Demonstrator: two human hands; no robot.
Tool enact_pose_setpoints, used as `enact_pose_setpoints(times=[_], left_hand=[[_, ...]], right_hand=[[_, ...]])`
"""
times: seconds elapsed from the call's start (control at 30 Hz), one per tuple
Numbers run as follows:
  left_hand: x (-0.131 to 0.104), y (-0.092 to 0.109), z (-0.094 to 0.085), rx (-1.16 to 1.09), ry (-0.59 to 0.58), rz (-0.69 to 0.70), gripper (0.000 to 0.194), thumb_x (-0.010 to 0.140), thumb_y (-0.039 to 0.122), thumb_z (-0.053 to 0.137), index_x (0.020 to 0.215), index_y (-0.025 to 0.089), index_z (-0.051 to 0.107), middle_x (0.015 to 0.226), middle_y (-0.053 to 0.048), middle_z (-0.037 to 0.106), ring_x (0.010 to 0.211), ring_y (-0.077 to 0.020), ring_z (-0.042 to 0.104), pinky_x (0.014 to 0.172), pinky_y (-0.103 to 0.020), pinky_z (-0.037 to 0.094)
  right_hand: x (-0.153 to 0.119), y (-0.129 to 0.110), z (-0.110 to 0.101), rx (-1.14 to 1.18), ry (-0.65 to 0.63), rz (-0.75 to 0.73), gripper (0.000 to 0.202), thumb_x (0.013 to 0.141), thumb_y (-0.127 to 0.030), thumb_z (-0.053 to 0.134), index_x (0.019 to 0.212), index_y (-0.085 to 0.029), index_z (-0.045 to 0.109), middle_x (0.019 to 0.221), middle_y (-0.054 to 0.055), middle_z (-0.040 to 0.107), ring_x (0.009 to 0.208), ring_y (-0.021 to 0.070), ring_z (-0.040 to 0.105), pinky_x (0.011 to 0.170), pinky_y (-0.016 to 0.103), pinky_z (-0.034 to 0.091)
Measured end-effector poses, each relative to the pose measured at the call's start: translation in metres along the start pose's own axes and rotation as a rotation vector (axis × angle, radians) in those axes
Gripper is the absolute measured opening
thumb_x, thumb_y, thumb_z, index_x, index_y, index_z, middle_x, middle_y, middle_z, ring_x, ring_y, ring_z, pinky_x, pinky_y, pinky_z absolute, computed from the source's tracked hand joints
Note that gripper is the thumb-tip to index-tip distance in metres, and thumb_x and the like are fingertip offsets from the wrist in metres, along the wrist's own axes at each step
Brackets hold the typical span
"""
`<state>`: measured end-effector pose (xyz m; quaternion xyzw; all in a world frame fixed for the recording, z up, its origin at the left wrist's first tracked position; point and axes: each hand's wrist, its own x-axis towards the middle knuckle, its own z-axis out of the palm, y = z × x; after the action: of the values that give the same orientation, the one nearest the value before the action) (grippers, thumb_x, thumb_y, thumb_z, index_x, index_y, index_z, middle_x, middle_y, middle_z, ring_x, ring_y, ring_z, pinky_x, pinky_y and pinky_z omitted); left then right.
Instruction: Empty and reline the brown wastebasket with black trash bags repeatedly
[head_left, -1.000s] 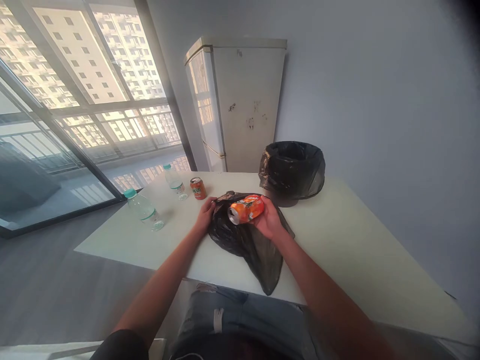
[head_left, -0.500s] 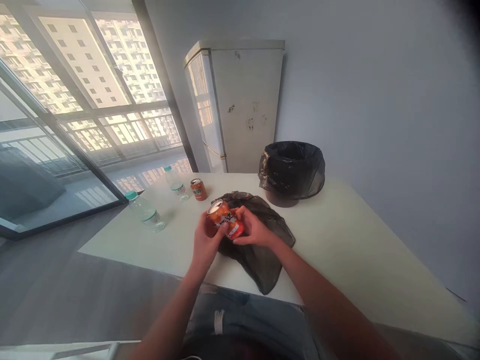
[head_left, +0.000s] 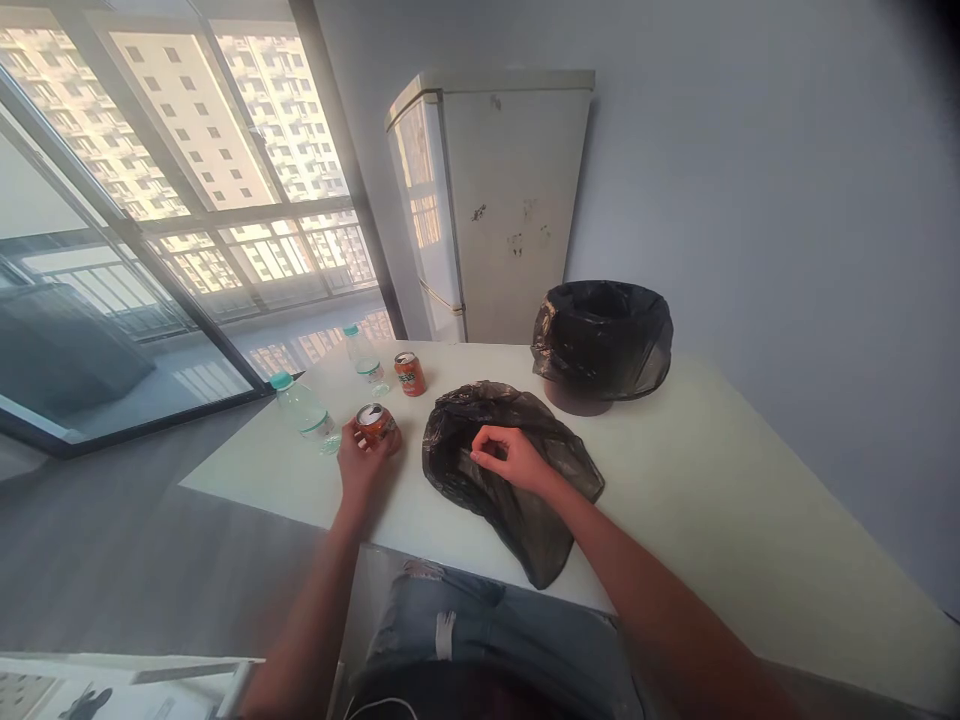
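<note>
My left hand (head_left: 361, 462) is wrapped round an orange soda can (head_left: 377, 426), low over the left part of the white table. My right hand (head_left: 510, 457) hovers over a black plastic bag (head_left: 540, 500) that lies spread on the table; its thumb and fingertips are pressed together and nothing shows between them. A second orange can (head_left: 409, 374) stands behind the held one. Two clear bottles with green caps, a nearer one (head_left: 304, 412) and a farther one (head_left: 365, 358), are on the left.
A bin lined with a black bag (head_left: 604, 345) stands at the table's back. The white table (head_left: 712, 500) extends to the right. Beyond it are a fridge (head_left: 517, 200), a wall and a glass door at the left.
My left hand has moved left and down with the can, away from the black bag. My right hand has let go of the can and stays over the bag. The view has shifted slightly.
</note>
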<state>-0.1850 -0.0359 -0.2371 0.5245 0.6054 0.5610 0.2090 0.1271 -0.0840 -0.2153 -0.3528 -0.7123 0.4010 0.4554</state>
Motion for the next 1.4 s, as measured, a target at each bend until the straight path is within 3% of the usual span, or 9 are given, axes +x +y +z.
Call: enact_pose_setpoints(times=[0.17, 0.33, 0.4, 0.57, 0.7, 0.8, 1.03, 1.2, 1.4], left_hand=[[-0.009, -0.002, -0.004, 0.053, 0.017, 0.070, 0.069, 0.073, 0.043, 0.086, 0.131, 0.023, 0.054, 0.121, -0.010, 0.067, 0.098, -0.0233, 0.068, 0.087, -0.042, 0.058], [-0.031, 0.028, -0.009, 0.206, 0.436, 0.390, 0.030, 0.093, 0.039, 0.068, 0.113, 0.019, 0.060, 0.111, -0.010, 0.064, 0.113, -0.0273, 0.062, 0.104, -0.048, 0.049], [-0.046, 0.044, -0.003, 0.201, 0.286, 0.474, 0.019, 0.099, 0.034, 0.060, 0.110, 0.019, 0.061, 0.107, -0.009, 0.065, 0.107, -0.0254, 0.064, 0.101, -0.044, 0.050], [-0.085, 0.058, 0.037, 0.265, -0.438, 0.516, 0.059, 0.088, 0.026, 0.075, 0.142, 0.026, 0.053, 0.141, -0.012, 0.060, 0.130, -0.0294, 0.059, 0.109, -0.045, 0.050], [-0.094, 0.044, 0.050, 0.252, -0.500, 0.443, 0.057, 0.080, 0.004, 0.059, 0.133, 0.023, 0.056, 0.126, -0.011, 0.065, 0.116, -0.0266, 0.064, 0.101, -0.043, 0.052], [-0.089, 0.043, 0.044, 0.158, -0.442, 0.378, 0.029, 0.083, 0.005, 0.051, 0.106, 0.022, 0.057, 0.102, -0.006, 0.064, 0.092, -0.0214, 0.063, 0.083, -0.034, 0.051], [-0.087, 0.052, 0.035, 0.053, -0.416, 0.371, 0.012, 0.085, 0.013, 0.052, 0.084, 0.023, 0.044, 0.088, -0.001, 0.056, 0.082, -0.0184, 0.054, 0.075, -0.029, 0.042], [-0.087, 0.052, 0.037, 0.045, -0.392, 0.345, 0.009, 0.085, 0.017, 0.050, 0.084, 0.023, 0.044, 0.088, -0.002, 0.058, 0.083, -0.0195, 0.055, 0.077, -0.030, 0.043], [-0.091, 0.073, 0.016, 0.095, -0.376, 0.356, 0.010, 0.081, 0.021, 0.056, 0.080, 0.023, 0.046, 0.091, -0.004, 0.061, 0.086, -0.0212, 0.059, 0.079, -0.031, 0.047]], right_hand=[[0.000, -0.003, -0.005, -0.198, 0.210, -0.084, 0.027, 0.097, -0.038, 0.065, 0.077, -0.020, 0.062, 0.074, 0.000, 0.061, 0.068, 0.0152, 0.053, 0.067, 0.029, 0.043], [0.001, -0.011, -0.027, -0.621, 0.548, -0.242, 0.026, 0.105, -0.034, 0.052, 0.087, -0.022, 0.066, 0.094, 0.008, 0.072, 0.093, 0.0233, 0.063, 0.095, 0.041, 0.047], [0.001, -0.014, -0.034, -0.710, 0.519, -0.176, 0.022, 0.104, -0.035, 0.055, 0.108, -0.020, 0.071, 0.117, 0.012, 0.074, 0.108, 0.0275, 0.064, 0.103, 0.045, 0.045], [-0.005, -0.019, -0.034, -0.432, -0.221, 0.112, 0.027, 0.101, -0.037, 0.060, 0.105, -0.018, 0.078, 0.090, 0.007, 0.078, 0.080, 0.0206, 0.070, 0.088, 0.036, 0.054], [-0.012, -0.030, -0.028, 0.060, -0.887, 0.144, 0.042, 0.095, -0.037, 0.069, 0.130, -0.014, 0.073, 0.117, 0.012, 0.079, 0.104, 0.0215, 0.075, 0.094, 0.032, 0.058], [-0.014, -0.037, -0.037, 0.352, -1.053, 0.088, 0.053, 0.095, -0.041, 0.073, 0.140, -0.013, 0.067, 0.134, 0.019, 0.072, 0.120, 0.0257, 0.072, 0.101, 0.036, 0.057], [-0.003, -0.021, -0.065, 0.223, 0.244, 0.064, 0.033, 0.089, -0.045, 0.077, 0.111, -0.020, 0.078, 0.087, 0.005, 0.075, 0.064, 0.0113, 0.058, 0.058, 0.022, 0.047], [0.003, -0.006, -0.050, -0.029, 0.047, 0.201, 0.053, 0.083, -0.049, 0.079, 0.129, -0.022, 0.075, 0.102, 0.004, 0.072, 0.067, 0.0107, 0.052, 0.066, 0.026, 0.045], [0.003, 0.001, -0.046, 0.086, 0.062, 0.206, 0.039, 0.081, -0.054, 0.079, 0.089, -0.016, 0.077, 0.079, 0.002, 0.068, 0.073, 0.0158, 0.058, 0.073, 0.030, 0.046]])
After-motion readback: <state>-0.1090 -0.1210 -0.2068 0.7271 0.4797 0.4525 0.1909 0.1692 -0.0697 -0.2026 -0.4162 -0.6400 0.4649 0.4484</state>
